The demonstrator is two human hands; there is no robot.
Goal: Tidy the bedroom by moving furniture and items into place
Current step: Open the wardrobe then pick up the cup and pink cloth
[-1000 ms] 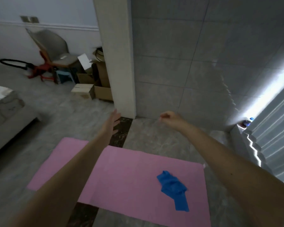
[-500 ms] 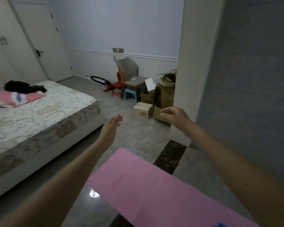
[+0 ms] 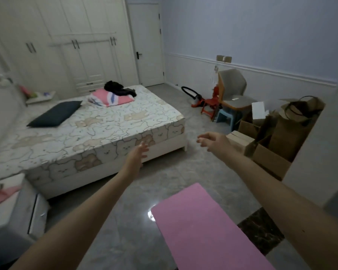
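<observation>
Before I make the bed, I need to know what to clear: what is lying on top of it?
On the bed lie a dark pillow and a folded pink blanket with black clothing on it. Anything beneath the blanket or pillow is hidden.

This is a bedroom in a home. A low bed with a bear-print sheet fills the left side, carrying a dark pillow and a folded pink blanket. White built-in wardrobes line the far wall beside a closed door. Cardboard boxes and stacked chairs crowd one corner (household clutter), and a pink mat lies on the tiled floor.
</observation>
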